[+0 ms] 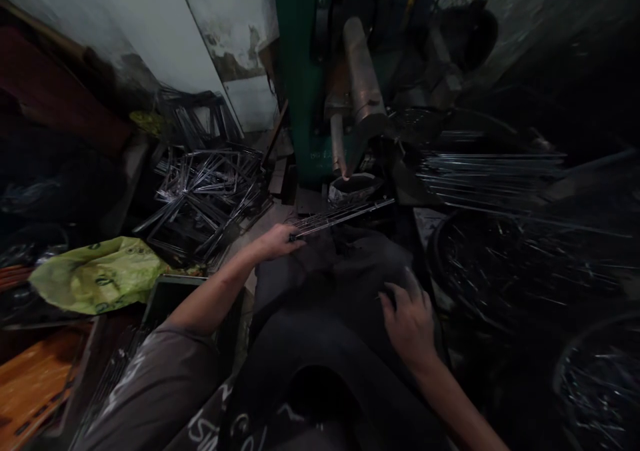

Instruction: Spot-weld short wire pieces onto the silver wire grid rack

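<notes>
- Below the green machine [300, 71], across our lap, lies a welded wire rack piece [340, 215], a narrow grid of thin metal rods running from our left hand toward the machine's lower die [353, 188].
- Our left hand [277, 241] is closed around the near end of the wire rack piece, fingers wrapped over its rods.
- Our right hand [410, 318] rests on the dark trousers [330, 291] at the knee, fingers loosely spread and gripping nothing.
- Handling, as we judge it: the piece looks light and stiff, though a long thin grid may spring or sag at the far end when held by one end only. The rods appear smooth and possibly slick, and cut wire tips could snag skin. A hold near the middle, or a second hand at the far end, would steady it best.
- Left of the machine we see a heap of bent wire frames [205, 191]; nearer lies a yellow-green plastic bag [95, 274].
- On the right, bundles of straight rods [490, 171] lie above dark round tubs [500, 271] that hold short wire pieces.
</notes>
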